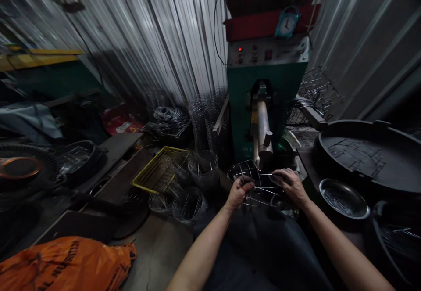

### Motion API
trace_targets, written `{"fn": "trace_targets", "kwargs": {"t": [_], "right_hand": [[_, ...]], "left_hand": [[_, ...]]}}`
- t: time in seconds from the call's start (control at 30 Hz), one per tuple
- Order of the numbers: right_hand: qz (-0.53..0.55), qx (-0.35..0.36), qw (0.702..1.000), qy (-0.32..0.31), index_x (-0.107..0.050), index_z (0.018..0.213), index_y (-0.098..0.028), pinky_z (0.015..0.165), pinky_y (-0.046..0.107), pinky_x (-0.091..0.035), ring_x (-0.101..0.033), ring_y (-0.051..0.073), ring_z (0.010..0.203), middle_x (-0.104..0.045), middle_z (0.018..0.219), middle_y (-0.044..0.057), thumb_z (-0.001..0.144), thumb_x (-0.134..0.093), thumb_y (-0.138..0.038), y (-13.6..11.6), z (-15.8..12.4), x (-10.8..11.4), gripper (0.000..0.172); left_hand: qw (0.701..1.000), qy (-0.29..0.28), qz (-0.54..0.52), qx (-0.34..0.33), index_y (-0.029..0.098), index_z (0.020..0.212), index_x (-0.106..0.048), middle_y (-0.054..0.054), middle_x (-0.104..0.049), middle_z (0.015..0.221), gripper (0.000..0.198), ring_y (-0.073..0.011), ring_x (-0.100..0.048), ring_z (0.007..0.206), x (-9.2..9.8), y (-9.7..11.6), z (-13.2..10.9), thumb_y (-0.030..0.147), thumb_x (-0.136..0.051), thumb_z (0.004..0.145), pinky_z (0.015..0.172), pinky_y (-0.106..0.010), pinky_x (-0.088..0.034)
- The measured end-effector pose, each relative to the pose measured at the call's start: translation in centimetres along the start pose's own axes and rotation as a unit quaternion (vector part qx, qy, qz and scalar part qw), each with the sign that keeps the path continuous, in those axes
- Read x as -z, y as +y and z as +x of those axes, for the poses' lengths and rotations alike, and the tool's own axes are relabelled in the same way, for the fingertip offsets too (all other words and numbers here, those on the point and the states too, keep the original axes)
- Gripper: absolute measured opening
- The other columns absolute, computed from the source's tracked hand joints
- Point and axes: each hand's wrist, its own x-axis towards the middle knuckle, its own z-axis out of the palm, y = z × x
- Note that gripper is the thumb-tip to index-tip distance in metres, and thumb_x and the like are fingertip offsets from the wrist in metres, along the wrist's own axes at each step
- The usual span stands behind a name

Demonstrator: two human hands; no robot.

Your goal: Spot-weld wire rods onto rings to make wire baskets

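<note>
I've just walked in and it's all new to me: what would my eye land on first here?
Dead centre stands a green machine with a lit red lamp on its panel. Just below it, the person's left hand and right hand hold a round wire basket between them. At the bottom left a bright orange sack stands out in the dim room, with a yellow wire tray lying beyond it.

Head camera on me, facing forward and down; my left hand and right hand sit close, low-centre.
</note>
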Motion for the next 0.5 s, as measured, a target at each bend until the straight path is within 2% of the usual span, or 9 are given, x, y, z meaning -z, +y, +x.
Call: {"fn": "trace_targets", "kwargs": {"t": [0.27,0.5], "right_hand": [[0.013,-0.015,1.000,-0.003,-0.059,0.081,-0.024,0.071,0.036,-0.038,-0.053,0.020,0.077,-0.063,0.080,0.004,0.083,-0.043,-0.037,0.6,0.6,0.0,0.021],[0.023,-0.026,0.999,0.001,-0.059,0.079,-0.024,0.071,0.036,-0.038,-0.053,0.020,0.077,-0.063,0.078,0.004,0.082,-0.043,-0.039,0.9,0.9,0.0,0.022]], "left_hand": [[1.000,0.001,0.005,-0.012,0.015,0.080,-0.054,0.004,-0.054,0.054,0.025,-0.0020,-0.035,0.034,0.0,-0.8,1.0,0.029,-0.063,0.062,0.032,-0.016,-0.021],[1.000,-0.010,0.001,-0.014,0.014,0.079,-0.054,0.004,-0.054,0.055,0.022,-0.0013,-0.034,0.033,0.0,-0.6,1.5,0.026,-0.062,0.063,0.032,-0.015,-0.021]]}}
